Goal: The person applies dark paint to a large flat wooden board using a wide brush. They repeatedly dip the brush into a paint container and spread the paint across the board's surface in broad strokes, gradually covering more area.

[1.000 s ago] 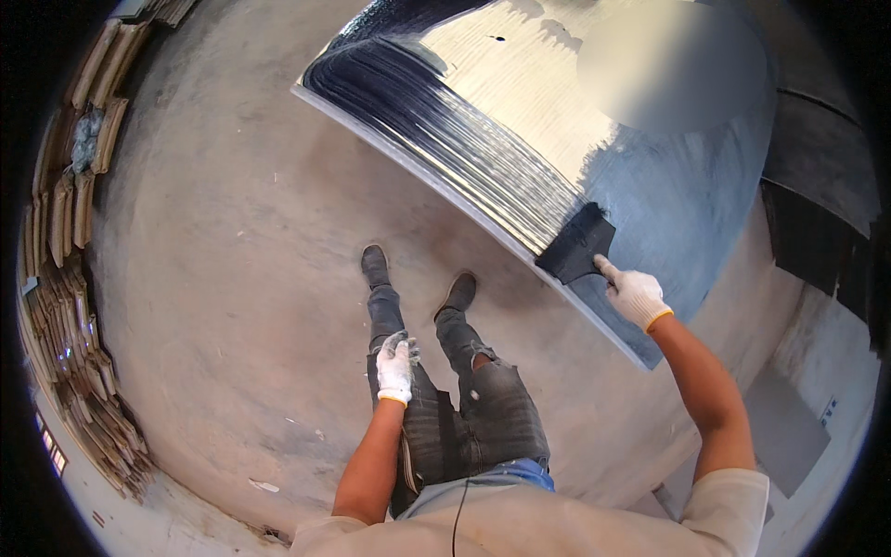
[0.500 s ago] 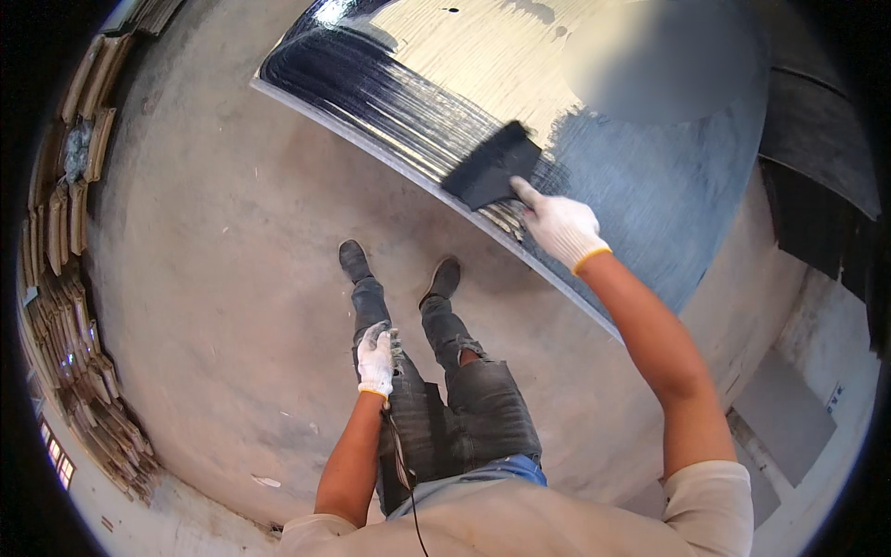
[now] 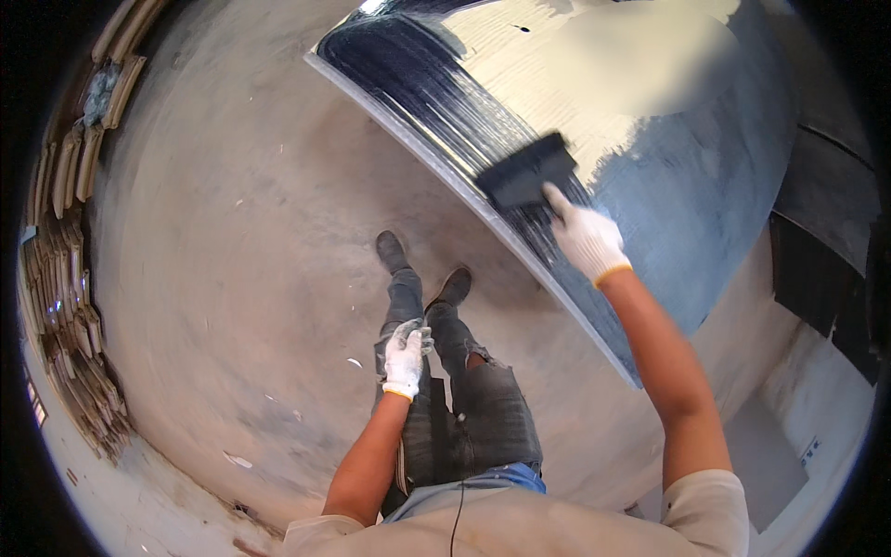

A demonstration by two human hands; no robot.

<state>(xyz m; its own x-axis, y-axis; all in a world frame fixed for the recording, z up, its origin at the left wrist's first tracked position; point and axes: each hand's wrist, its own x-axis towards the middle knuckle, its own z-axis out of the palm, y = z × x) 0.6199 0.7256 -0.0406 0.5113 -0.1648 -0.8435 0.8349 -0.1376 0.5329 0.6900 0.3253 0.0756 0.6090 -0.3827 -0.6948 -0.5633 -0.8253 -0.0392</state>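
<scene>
In a white knit glove, my right hand [image 3: 588, 239] grips the handle of a wide black brush [image 3: 529, 174]. The bristles lie on a large pale-yellow board [image 3: 501, 56] near its close edge, where dark streaky paint [image 3: 418, 93] runs along it. A broad grey-blue coated area [image 3: 682, 204] covers the board's right part. My left hand [image 3: 406, 357], in a white glove with stained fingers, hangs in front of my thigh. Its fingers are loosely bent and apart, with nothing seen in them.
Stacks of brown flat pieces [image 3: 70, 278] line the left wall. Dark sheets [image 3: 817, 269] stand beyond the board at right, and a grey panel [image 3: 756, 455] is at lower right. Small white scraps [image 3: 238, 460] lie on the concrete floor [image 3: 213, 306]. A thin cable [image 3: 458, 520] hangs down my front.
The brush has swept along the board's close edge, and dark paint now covers the pale streaks near my right hand. The view has shifted, and my left hand stays by my thigh.
</scene>
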